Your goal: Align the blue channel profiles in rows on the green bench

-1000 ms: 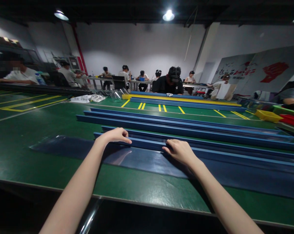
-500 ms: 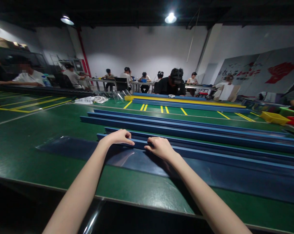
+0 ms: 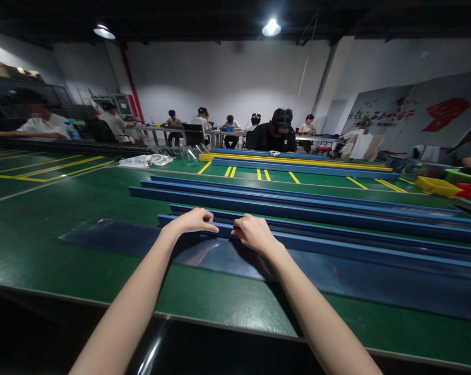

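A long blue channel strip (image 3: 321,244) lies across the green table (image 3: 114,291). My left hand (image 3: 196,221) grips its near wall close to the left end, fingers curled over the top and thumb on the near side. A short way to the right, my right hand (image 3: 253,232) is closed on the same wall, its fingertips partly hidden. The two hands are apart. Under my wrists, in front of the strip, a clear bluish plastic sheet (image 3: 219,260) lies flat and shines.
Behind the strip lie more blue channel strips (image 3: 227,200). Farther back are a yellow strip (image 3: 297,162), a white plastic bag (image 3: 141,160) and, at right, a yellow tray (image 3: 438,186). A person in black (image 3: 270,138) sits across the table; several others sit beyond.
My left hand has shifted very slightly to the right. My right hand has barely moved, and both stay on the strip. The view has tilted a little.
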`<state>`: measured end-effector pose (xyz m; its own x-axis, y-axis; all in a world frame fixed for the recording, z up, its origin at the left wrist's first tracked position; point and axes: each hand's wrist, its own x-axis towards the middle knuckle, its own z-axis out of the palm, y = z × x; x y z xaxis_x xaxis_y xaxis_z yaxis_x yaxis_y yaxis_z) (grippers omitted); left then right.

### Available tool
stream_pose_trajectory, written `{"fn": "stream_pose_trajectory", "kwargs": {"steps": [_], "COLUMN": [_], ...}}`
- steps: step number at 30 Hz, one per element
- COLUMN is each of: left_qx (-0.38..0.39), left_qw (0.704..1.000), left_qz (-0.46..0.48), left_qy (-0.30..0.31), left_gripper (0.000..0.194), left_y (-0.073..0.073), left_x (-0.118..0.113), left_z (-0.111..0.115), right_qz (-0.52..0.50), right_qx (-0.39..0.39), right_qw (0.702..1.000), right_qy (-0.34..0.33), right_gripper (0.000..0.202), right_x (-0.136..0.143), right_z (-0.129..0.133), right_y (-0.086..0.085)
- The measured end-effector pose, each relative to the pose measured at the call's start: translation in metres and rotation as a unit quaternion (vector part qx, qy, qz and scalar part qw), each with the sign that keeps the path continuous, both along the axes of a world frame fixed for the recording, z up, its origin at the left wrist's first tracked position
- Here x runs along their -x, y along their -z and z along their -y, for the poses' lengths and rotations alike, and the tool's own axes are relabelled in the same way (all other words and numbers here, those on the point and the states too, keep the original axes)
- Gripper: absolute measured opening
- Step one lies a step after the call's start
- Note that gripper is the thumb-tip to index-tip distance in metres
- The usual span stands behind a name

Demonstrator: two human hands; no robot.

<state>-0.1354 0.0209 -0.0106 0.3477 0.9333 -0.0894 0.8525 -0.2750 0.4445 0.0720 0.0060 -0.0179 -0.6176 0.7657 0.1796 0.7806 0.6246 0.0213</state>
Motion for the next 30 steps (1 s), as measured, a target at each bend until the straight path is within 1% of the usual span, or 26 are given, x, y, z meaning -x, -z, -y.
{"fn": "stream_pose_trajectory", "kwargs": {"steps": [4,8,12,15,18,22,25,30], "left_qx": [-0.044,-0.091,-0.107,-0.099,-0.075,-0.041,-0.030,-0.018], "left_qw": [0.999,0.995,0.992,0.993,0.995,0.998,0.999,1.000], "left_qz": [0.005,-0.001,-0.003,-0.003,-0.005,-0.002,0.000,-0.009], "left_qy": [0.027,0.046,0.067,0.069,0.063,0.038,0.017,0.005], "left_gripper": [0.039,0.038,0.035,0.031,0.030,0.030,0.029,0.030], "left_y": [0.004,0.011,0.013,0.011,0.006,0.000,-0.003,-0.005], "left_x": [-0.012,-0.029,-0.037,-0.032,-0.023,-0.014,-0.011,-0.006], "left_z": [0.001,0.002,0.004,0.004,0.003,0.003,0.005,0.005], "right_qz": [0.015,0.040,0.056,0.059,0.060,0.036,0.010,-0.022], "right_qx": [-0.011,-0.001,0.004,0.010,0.013,-0.001,-0.006,-0.018], "right_qw": [1.000,0.999,0.997,0.997,0.996,0.997,0.997,0.998], "right_qy": [0.005,0.030,0.047,0.055,0.058,0.064,0.072,0.048], "right_gripper": [0.024,0.024,0.023,0.023,0.024,0.031,0.037,0.031], "right_x": [-0.012,-0.029,-0.041,-0.042,-0.041,-0.038,-0.035,-0.027], "right_z": [0.001,0.002,0.003,0.005,0.007,0.008,0.008,0.005], "right_y": [-0.004,-0.009,-0.012,-0.013,-0.011,-0.008,-0.004,0.003]}}
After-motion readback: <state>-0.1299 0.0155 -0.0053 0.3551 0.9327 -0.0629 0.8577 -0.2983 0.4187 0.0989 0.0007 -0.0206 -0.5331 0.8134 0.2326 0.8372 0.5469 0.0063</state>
